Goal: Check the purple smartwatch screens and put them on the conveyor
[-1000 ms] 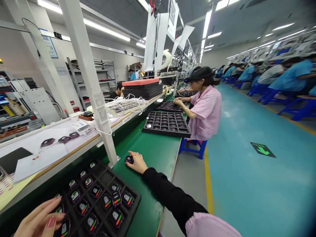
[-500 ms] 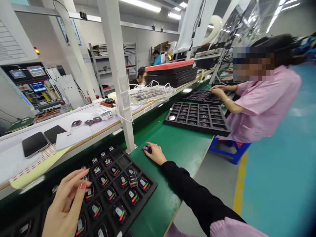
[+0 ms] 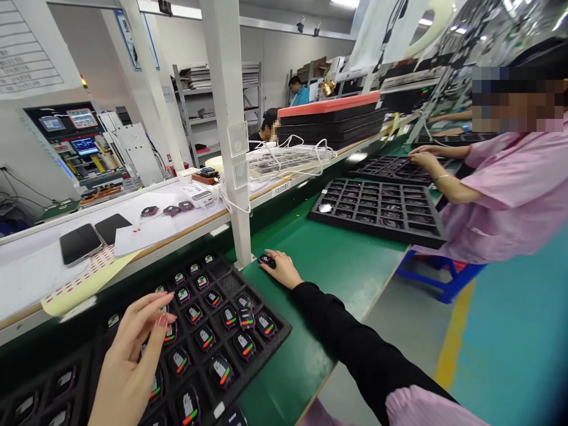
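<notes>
The right fingers (image 3: 276,258) clamp a small black device (image 3: 267,261) on the green surface (image 3: 337,260); the left fingers (image 3: 153,303) spread apart just above a black tray (image 3: 261,364) of devices (image 3: 205,337) with tiny unreadable labels.

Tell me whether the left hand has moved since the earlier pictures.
Yes. Judged against the black compartment tray, the left hand has moved farther over it, toward the tray's far edge, the side nearer the white upright post.

My right hand (image 3: 281,269) grips a small black device (image 3: 267,261) on the green bench (image 3: 328,266); my open left hand (image 3: 128,361) is over the black tray (image 3: 261,365) of matching devices (image 3: 206,337).
</notes>
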`<state>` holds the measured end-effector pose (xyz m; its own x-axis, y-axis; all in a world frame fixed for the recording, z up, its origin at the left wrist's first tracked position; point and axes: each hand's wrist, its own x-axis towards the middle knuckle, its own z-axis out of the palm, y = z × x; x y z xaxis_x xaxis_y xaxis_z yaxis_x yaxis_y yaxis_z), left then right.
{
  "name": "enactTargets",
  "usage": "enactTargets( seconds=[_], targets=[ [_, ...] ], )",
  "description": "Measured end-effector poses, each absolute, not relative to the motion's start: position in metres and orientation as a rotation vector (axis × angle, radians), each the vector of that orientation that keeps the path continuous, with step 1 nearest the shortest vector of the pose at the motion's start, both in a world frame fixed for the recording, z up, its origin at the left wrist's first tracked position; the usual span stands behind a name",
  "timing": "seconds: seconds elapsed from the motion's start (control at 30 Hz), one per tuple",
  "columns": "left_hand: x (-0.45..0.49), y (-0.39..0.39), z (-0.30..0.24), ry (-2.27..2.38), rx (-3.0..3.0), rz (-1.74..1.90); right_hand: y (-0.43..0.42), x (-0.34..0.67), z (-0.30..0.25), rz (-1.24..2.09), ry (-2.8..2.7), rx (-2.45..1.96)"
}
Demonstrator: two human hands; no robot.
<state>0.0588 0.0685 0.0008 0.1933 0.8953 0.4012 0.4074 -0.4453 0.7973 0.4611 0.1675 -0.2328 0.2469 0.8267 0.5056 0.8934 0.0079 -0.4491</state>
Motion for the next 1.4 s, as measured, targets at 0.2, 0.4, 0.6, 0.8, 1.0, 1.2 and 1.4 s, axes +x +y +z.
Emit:
enactTargets(
  seconds=[0.2,0.4,0.6,0.8,1.0,1.2,1.4],
  targets=[
    [0.054,0.069,0.002,1.240,1.981,1.164,0.167,0.460,-0.232,-0.083,-1.543,-1.763],
    [0.055,0.075,0.000,1.268,2.007,1.136,0.162,0.456,-0.224,-0.012,-1.573,-1.600],
    [0.064,0.077,-0.008,1.201,2.013,1.092,0.155,0.449,-0.208,-0.029,-1.512,-1.484],
    [0.073,0.078,-0.013,1.176,2.005,0.989,0.134,0.427,-0.176,-0.170,-1.333,-1.384],
    [0.100,0.075,-0.026,1.081,1.937,0.877,0.098,0.354,-0.126,-0.175,-1.331,-1.181],
    [0.125,0.065,-0.035,1.049,1.891,1.167,0.083,0.282,-0.062,0.130,-1.519,-0.878],
    [0.114,0.062,-0.029,1.237,1.703,1.530,0.091,0.233,-0.026,0.236,-1.593,-0.766]
  ],
)
